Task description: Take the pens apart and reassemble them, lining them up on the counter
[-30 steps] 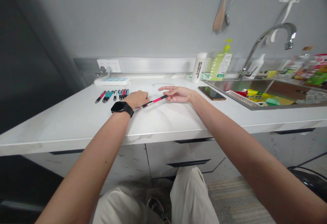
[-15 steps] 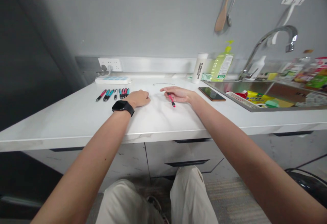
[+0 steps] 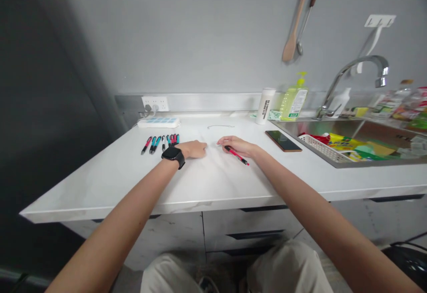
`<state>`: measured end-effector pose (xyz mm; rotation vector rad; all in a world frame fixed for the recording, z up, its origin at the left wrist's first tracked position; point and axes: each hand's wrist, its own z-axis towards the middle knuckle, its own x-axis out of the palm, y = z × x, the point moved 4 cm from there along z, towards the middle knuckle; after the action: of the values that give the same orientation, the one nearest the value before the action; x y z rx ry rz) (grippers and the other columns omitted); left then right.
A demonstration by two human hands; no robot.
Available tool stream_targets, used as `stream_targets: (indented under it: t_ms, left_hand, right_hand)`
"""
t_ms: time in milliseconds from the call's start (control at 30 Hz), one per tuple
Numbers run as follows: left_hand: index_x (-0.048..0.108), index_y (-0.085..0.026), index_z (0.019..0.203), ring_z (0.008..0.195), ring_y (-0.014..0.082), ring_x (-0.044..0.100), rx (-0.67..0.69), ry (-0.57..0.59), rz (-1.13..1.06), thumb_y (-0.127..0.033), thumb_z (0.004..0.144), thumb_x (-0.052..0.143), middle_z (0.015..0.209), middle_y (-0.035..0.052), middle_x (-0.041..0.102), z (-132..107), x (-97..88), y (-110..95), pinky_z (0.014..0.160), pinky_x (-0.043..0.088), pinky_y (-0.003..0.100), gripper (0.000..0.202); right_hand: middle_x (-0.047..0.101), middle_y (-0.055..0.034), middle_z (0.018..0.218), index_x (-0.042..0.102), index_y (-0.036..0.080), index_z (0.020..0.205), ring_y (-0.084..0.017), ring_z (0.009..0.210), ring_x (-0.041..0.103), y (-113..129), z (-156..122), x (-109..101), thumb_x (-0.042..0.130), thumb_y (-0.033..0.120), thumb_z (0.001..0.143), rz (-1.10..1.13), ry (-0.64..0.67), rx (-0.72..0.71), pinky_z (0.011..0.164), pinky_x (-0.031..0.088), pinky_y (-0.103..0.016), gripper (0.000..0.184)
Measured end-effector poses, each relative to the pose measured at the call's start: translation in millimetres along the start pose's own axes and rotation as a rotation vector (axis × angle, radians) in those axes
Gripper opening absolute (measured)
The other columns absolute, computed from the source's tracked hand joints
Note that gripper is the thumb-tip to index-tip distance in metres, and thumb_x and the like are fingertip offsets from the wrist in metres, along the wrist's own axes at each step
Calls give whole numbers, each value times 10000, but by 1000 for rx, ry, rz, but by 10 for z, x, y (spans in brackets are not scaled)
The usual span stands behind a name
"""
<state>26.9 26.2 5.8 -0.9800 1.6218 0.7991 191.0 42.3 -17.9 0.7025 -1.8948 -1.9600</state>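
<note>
My right hand (image 3: 237, 144) is above the middle of the counter with its fingers curled round a pink-red pen with black parts (image 3: 238, 155). The pen slants down toward the right, its lower end sticking out below the palm. My left hand (image 3: 195, 148), with a black watch on the wrist, rests palm down on the counter. Its fingers are curled in, and what they hold, if anything, is hidden. Left of it lies a row of several pens (image 3: 156, 144) in pink, teal and white with black grips, the rightmost close to the watch.
A smartphone (image 3: 283, 140) lies right of my right hand, beside the sink (image 3: 336, 164) with its faucet (image 3: 360, 61). Behind stand a white bottle (image 3: 265, 106) and a yellow-green pump bottle (image 3: 293, 101). A power strip (image 3: 158, 123) and a thin curved strand (image 3: 220, 126) lie toward the back.
The view has tilted up, so the counter sits lower. The pink-red pen has turned to lie flatter and points further right in my right hand. My left hand remains curled on the counter.
</note>
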Motion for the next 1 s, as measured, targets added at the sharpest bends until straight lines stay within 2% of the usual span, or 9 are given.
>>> stream_targets:
  t_ms: [67,167,267,400,467,600,700,900,1000]
  left_hand:
    - [608,-164,962,834,221,584,94,18,-51,-288,792,393,927,105,661,6,-39,77,704,386,281,301]
    - [567,-177,754,685,162,511,189,22,-173,-345,768,444,710,16,586,-1,-76,185,607,335,247,209]
    - [518,-183,696,613,131,460,218,-32,-248,-380,766,467,632,-17,517,-26,-67,224,561,306,238,215]
    - [558,-183,733,606,148,511,157,-164,-174,-391,808,434,637,13,563,-99,-6,159,564,317,255,254]
    - [590,-171,785,615,176,557,111,-227,-86,-400,846,383,650,51,591,-142,9,106,563,326,274,314]
    - [611,-159,884,649,207,612,152,-239,32,-371,893,312,724,97,647,-175,28,2,591,377,298,366]
    - [609,-166,901,673,213,625,182,-258,56,-336,900,307,757,98,662,-159,42,-7,625,399,308,346]
    - [570,-194,833,665,203,592,305,-348,-102,-299,871,424,732,78,624,-255,-40,-28,643,377,298,184]
    - [532,-206,905,645,163,531,383,-400,-341,-365,848,488,719,28,575,-319,-131,-89,610,347,269,175]
  right_hand:
    - [534,35,494,571,164,817,-52,380,340,-27,28,17,590,221,715,-28,-64,25,373,187,-181,118]
    - [540,43,462,547,175,821,-44,324,270,-40,52,32,542,204,715,-58,-126,31,334,137,-179,109]
    - [550,46,466,525,179,820,-45,308,279,-48,60,39,487,176,704,-68,-143,39,314,148,-173,122]
    - [536,60,452,525,179,829,-41,279,273,-81,71,76,466,212,727,-156,-84,50,294,155,-171,122]
    - [536,66,462,514,184,841,-42,277,285,-95,70,80,467,232,729,-146,-104,61,287,167,-168,131]
    - [546,76,511,477,196,873,-41,283,304,-80,44,90,485,265,724,-56,-135,56,284,190,-166,165]
    - [569,64,587,464,207,879,-61,360,422,-75,17,76,526,278,718,51,-159,48,312,261,-165,187]
    - [616,1,708,508,203,842,-118,568,608,-132,-6,26,631,291,717,324,-287,29,497,452,-228,196]
    - [621,-19,709,537,199,799,-130,623,621,-134,-32,59,664,237,709,442,-304,72,613,498,-266,159]
